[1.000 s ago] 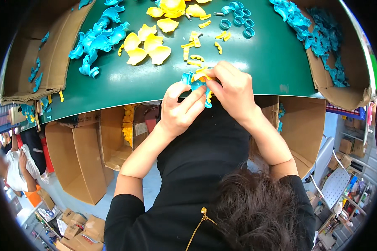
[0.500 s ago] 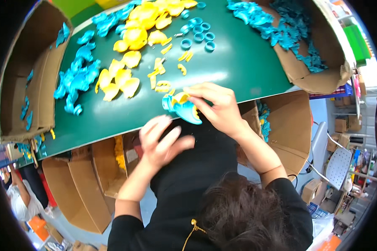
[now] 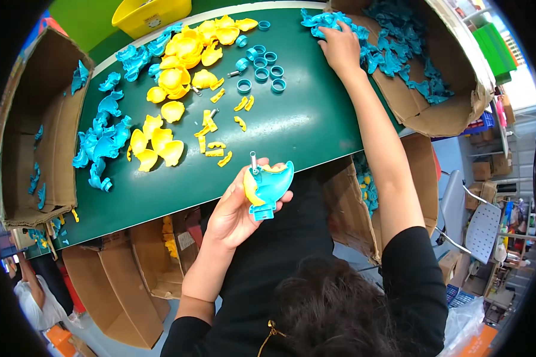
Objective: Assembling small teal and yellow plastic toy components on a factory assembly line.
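joined in part, with plenty left loose

a blue-and-yellow piece (image 3: 274, 185) rests in the left hand (image 3: 235, 205) at the near edge of the tabletop (image 3: 315, 122), thumb and fingers closed around it. blue and yellow parts appear joined, and a small metal rod (image 3: 254, 161) sticks up from one end; by its looks the piece is only partly put together. the right hand (image 3: 341, 50) is stretched out to a blue heap (image 3: 387, 62) spilling from a cardboard box (image 3: 458, 112), its fingers partly spread; whether it grips anything cannot be told. much is left: yellow strips (image 3: 214, 153) lie nearest the piece, with yellow shells (image 3: 174, 153) and blue rings (image 3: 278, 91) farther off and blue shells (image 3: 104, 146) well to the left. no second joined piece can be made out among them. a yellow tub (image 3: 152, 16) stands beyond the far edge.
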`<act>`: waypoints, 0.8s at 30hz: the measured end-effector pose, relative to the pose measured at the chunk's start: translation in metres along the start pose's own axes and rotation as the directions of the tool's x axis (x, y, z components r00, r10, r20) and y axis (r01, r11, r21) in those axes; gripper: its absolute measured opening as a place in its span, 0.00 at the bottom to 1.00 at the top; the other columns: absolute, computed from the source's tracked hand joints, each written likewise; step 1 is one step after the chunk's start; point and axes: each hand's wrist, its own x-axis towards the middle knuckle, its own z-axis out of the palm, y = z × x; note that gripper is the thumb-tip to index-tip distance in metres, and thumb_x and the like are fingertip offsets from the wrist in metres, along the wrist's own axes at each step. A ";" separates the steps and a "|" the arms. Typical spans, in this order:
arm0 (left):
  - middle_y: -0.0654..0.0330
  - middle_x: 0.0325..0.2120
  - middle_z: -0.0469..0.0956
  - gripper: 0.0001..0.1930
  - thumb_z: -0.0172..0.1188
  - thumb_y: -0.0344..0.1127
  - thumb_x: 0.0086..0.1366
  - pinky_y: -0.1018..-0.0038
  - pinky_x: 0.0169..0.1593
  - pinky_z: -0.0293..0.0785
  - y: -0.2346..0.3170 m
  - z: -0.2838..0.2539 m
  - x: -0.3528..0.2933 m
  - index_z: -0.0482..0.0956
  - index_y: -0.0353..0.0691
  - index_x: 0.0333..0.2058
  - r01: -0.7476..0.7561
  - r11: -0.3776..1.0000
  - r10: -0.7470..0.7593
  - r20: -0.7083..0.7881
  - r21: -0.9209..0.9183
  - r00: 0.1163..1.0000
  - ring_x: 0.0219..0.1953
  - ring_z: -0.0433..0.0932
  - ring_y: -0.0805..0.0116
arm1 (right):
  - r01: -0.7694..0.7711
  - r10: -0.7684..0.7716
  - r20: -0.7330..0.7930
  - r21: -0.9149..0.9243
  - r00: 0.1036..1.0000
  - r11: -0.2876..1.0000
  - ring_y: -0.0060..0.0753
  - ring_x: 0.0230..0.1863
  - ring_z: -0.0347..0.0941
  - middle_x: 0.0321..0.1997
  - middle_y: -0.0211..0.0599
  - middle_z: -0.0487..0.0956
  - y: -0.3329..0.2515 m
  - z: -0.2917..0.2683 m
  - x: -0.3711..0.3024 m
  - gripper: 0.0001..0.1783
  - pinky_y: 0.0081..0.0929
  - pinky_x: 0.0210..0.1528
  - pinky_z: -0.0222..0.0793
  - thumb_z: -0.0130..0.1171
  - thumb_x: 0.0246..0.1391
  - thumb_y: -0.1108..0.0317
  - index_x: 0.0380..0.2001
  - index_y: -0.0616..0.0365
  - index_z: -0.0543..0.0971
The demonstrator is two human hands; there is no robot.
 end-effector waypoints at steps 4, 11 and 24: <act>0.44 0.61 0.65 0.27 0.54 0.45 0.72 0.53 0.58 0.76 0.002 -0.005 0.009 0.60 0.40 0.63 -0.075 0.997 0.074 -0.031 -0.034 0.997 0.58 0.72 0.39 | 0.264 -0.264 0.016 0.009 0.964 0.964 0.43 0.49 0.76 0.39 0.36 0.83 0.019 0.013 -0.003 0.13 0.42 0.49 0.70 0.58 0.55 0.70 0.43 0.50 0.84; 0.43 0.63 0.62 0.32 0.62 0.43 0.67 0.58 0.60 0.75 0.006 0.002 0.014 0.59 0.37 0.63 -0.108 0.991 0.115 -0.078 0.082 0.990 0.58 0.73 0.47 | -0.519 -0.183 0.707 0.646 0.683 0.560 0.29 0.39 0.75 0.35 0.33 0.77 -0.042 -0.106 -0.047 0.15 0.25 0.43 0.71 0.45 0.56 0.75 0.36 0.62 0.83; 0.51 0.65 0.63 0.46 0.73 0.25 0.51 0.62 0.64 0.69 -0.004 0.017 0.013 0.57 0.32 0.67 -0.213 0.779 0.329 -0.096 0.590 0.939 0.63 0.69 0.55 | -0.458 0.121 0.467 0.728 0.876 0.510 0.37 0.55 0.72 0.54 0.42 0.76 -0.115 -0.159 -0.136 0.27 0.31 0.59 0.66 0.68 0.52 0.70 0.55 0.65 0.77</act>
